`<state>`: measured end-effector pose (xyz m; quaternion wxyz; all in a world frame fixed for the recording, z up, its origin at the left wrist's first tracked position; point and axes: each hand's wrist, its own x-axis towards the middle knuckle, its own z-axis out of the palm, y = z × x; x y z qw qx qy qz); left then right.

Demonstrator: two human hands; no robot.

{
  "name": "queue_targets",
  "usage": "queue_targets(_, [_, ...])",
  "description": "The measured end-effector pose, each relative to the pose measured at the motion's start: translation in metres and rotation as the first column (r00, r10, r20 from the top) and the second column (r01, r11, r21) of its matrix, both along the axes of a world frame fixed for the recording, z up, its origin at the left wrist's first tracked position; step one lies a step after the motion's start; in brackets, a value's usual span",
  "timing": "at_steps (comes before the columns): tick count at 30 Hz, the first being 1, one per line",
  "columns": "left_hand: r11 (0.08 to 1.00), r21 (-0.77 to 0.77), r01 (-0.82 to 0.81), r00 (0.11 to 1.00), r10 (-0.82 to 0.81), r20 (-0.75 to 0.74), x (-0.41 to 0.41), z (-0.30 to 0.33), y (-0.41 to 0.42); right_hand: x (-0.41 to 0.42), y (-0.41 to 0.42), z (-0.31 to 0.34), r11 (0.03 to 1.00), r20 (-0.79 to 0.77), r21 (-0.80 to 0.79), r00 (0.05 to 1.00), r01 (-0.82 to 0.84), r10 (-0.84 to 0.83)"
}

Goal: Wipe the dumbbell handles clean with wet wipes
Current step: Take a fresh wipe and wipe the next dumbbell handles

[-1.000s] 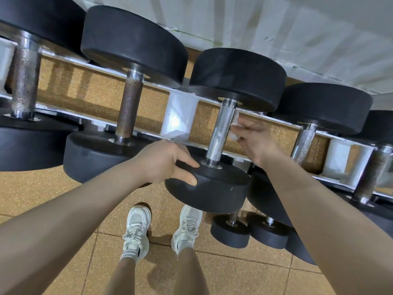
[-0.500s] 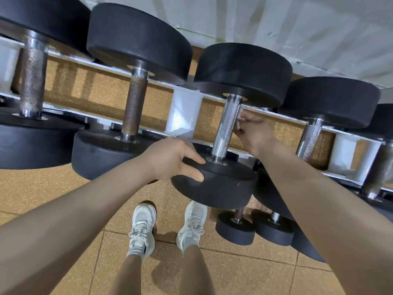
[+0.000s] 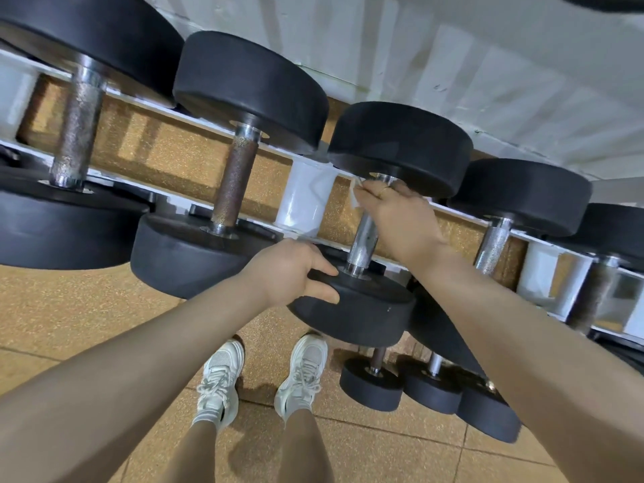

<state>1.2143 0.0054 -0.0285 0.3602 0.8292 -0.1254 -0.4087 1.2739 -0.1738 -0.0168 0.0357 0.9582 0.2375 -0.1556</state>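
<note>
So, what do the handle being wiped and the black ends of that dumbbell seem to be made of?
Handle: bright metal, likely chromed steel; it shines and shows a fine knurled grain. Black ends: matte, no glare, probably rubber coating. The wipe looks like thin white fabric.

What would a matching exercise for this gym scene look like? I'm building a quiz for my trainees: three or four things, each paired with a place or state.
Things:
1. left hand
2. right hand
3. wet wipe
4. white sneakers

States:
A. standing on the tan floor
B. wrapped round the handle's far end
C. gripping the near weight head
D. pinched at the handle, white

Pairs: 1-C, 2-B, 3-D, 4-A
</note>
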Motion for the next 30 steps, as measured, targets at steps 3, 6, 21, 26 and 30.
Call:
queue_targets(3, [1.000,0.000,0.014,1.000,-0.014,0.013,0.000,-0.001,0.000,0.015,0.015,0.002,0.953,-0.026,-0.299,0.999,-0.048,0.042])
queue_targets(6, [1.000,-0.009,0.019,0.999,-0.019,0.038,0.000,-0.003,0.001,0.013,0.027,-0.002,0.900,-0.174,-0.421,0.984,-0.116,0.046])
queue_targets(21, [1.000,-0.014,-0.002,0.999,0.002,0.037,-0.002,-0.001,0.002,0.022,-0.004,-0.006,0.988,-0.158,-0.148,0.987,-0.030,0.006])
queue_targets(26, [1.000,-0.011,0.015,1.000,-0.015,0.020,-0.001,-0.001,0.001,-0.028,-0.017,-0.029,0.988,-0.318,-0.025,0.939,-0.149,0.134])
queue_targets(30, [1.000,0.007,0.020,1.000,-0.020,-0.006,0.004,0.001,-0.001,-0.028,-0.023,-0.024,0.983,-0.406,0.169,0.903,-0.078,0.142])
